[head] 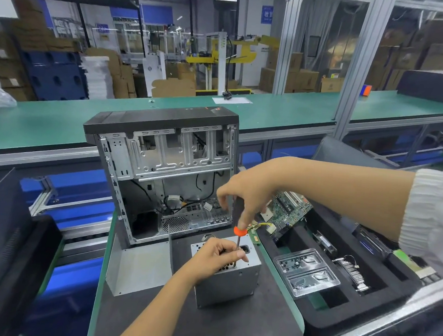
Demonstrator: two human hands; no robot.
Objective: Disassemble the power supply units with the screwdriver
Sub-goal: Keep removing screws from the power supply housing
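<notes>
A grey metal power supply unit [229, 284] stands on the dark mat in front of me. My left hand [215, 255] rests on its top face, fingers pinching the thin shaft of the screwdriver [237, 241] near the tip. The screwdriver stands upright, its tip on the unit's top, with a dark handle and an orange collar. My right hand [250, 193] grips the handle from above. Yellow and black wires [262, 226] run out behind the unit.
An open computer case [162, 174] stands just behind the unit. A loose grey side panel [140, 264] lies to its left. A black foam tray [344, 276] on the right holds a circuit board [288, 212], a clear plastic insert and other parts. A green bench runs beyond.
</notes>
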